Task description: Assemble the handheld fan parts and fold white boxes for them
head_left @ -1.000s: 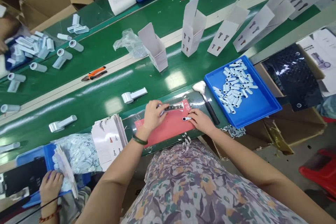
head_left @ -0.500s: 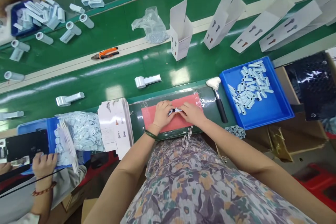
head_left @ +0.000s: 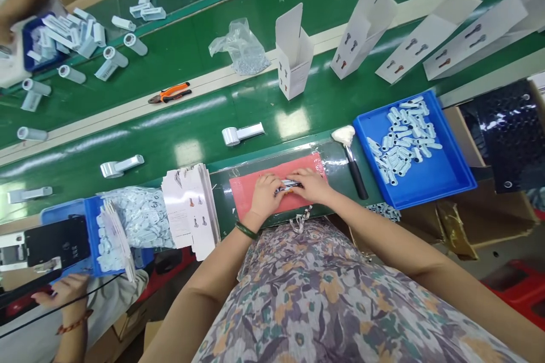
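Note:
My left hand (head_left: 267, 193) and my right hand (head_left: 313, 185) are both closed on one small white-and-dark plastic part (head_left: 289, 184), one at each end. Fingers cover much of it, so its exact kind does not show. Beneath the hands lies a red mat (head_left: 244, 184) under clear sheeting on the bench. A hammer (head_left: 355, 170) with a white-wrapped head lies to the right of the mat. Beyond it, a blue tray (head_left: 451, 173) holds many similar small white parts (head_left: 402, 139). A stack of flat printed cartons (head_left: 183, 204) stands left of the mat.
On the green conveyor belt (head_left: 187, 125) lie white handled devices (head_left: 242, 133), orange pliers (head_left: 170, 93), a plastic bag of small pieces (head_left: 244, 48) and open white boxes (head_left: 293, 68). At left, a co-worker's hand (head_left: 63, 290) is near a blue bin (head_left: 91, 238) and a bulging bag (head_left: 140, 215).
The part between my hands has turned so its long side shows. The handled devices on the belt have shifted slightly right, and the co-worker's hand at left has lowered and opened.

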{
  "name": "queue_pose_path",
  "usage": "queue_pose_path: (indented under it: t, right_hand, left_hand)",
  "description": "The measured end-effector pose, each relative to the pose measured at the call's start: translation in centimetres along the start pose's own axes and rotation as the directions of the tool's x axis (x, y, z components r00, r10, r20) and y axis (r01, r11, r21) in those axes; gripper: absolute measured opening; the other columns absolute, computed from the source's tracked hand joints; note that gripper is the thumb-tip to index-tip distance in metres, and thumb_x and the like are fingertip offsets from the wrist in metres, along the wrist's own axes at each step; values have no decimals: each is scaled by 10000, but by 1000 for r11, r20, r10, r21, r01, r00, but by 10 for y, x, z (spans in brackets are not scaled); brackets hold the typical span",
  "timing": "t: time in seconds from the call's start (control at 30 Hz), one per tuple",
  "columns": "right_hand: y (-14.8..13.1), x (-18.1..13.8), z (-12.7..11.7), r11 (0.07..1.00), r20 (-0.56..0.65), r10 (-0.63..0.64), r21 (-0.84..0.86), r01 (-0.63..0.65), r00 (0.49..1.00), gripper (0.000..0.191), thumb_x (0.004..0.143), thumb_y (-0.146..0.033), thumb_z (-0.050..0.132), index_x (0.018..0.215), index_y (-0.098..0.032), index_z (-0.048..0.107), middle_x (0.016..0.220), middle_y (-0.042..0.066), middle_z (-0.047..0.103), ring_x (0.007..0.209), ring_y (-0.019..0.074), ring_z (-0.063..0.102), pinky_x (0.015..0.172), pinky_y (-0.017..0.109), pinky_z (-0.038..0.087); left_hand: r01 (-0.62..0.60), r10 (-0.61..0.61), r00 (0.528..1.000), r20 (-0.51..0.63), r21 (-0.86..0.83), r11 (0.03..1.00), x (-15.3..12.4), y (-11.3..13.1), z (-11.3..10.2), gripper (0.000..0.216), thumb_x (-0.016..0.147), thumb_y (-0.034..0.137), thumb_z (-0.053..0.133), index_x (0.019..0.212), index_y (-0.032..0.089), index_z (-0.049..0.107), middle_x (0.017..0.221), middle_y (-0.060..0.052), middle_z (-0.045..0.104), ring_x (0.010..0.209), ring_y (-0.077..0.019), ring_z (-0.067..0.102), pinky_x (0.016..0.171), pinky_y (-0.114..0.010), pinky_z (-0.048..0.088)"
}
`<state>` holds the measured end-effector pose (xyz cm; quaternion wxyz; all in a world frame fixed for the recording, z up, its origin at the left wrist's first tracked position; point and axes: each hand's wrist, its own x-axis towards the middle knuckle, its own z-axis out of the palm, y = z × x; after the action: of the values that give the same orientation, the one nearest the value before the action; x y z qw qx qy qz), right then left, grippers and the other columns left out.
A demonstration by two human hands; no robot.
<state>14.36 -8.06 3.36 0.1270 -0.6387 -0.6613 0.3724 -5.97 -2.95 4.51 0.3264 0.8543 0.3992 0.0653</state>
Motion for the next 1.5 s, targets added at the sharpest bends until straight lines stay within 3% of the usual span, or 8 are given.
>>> queue_pose_path:
  t: [0.57,0.8,0.9,1.0,1.1,1.2,1.37,1.5]
  right_hand:
    - [-17,-5,3,999,57,38,-7,-38,998,391,1004,-226,547,1374,-226,674,1307,146,672,1203,334,538,969,472,395]
    - [-25,-5,-7,997,-139,83,18,-81,987,353,920,-248,702,1271,-248,735,1245,98,715,1144,280,616,985,419,463]
    - [6,-19,-41,980,-341,194,23,-198,920,334,986,-264,613,1306,-279,707,1307,72,689,1193,251,605,1031,396,468]
    - [57,-42,-86,910,-518,377,51,-412,768,364,1052,-247,433,1291,-219,706,1242,134,689,1166,294,603,1027,452,472]
    - [102,-47,-117,833,-582,479,67,-548,657,370,1031,-250,449,1275,-187,720,1191,178,686,1132,348,596,993,492,478]
    - [123,-31,-128,809,-556,507,42,-586,659,289,956,-226,591,1181,-218,772,1126,163,711,1096,354,609,965,468,485]
    - [127,-24,-130,776,-519,561,59,-628,645,323,879,-179,645,1155,-261,793,1050,121,711,939,312,668,859,413,513]
    - [133,-45,-133,742,-575,596,128,-658,560,386,919,-191,533,1228,-187,765,1137,156,669,960,309,670,889,432,523]
  left_hand:
    - [65,-90,985,144,174,983,3,9,-7,267,971,197,577,1204,219,705,1182,-87,735,1245,-282,578,1128,-476,466]
    - [-148,59,965,257,339,929,24,13,-39,225,905,171,636,1104,219,728,1087,-118,696,1075,-309,623,977,-497,512]
    - [-312,209,931,298,360,879,71,9,-68,288,897,124,582,1090,254,751,1133,-129,703,1174,-335,603,1050,-550,461]
    - [-423,332,904,270,449,787,143,9,-94,336,919,156,545,1153,269,758,1256,-143,686,1329,-367,525,1116,-592,409]
    - [-367,321,929,184,567,737,213,6,-109,351,931,160,513,1134,262,780,1373,-162,634,1411,-389,460,1135,-636,393]
    - [-202,157,979,128,611,765,257,0,-108,390,931,130,486,1124,277,790,1534,-144,522,1506,-414,344,1157,-727,334]
    - [-9,-13,999,39,517,856,242,-17,-102,566,936,219,558,1501,252,549,1699,-145,298,1569,-414,246,1195,-608,376]
    - [104,-165,985,57,569,816,182,-37,-110,678,916,408,661,1525,170,482,1591,-200,458,1514,-415,350,1188,-578,397]
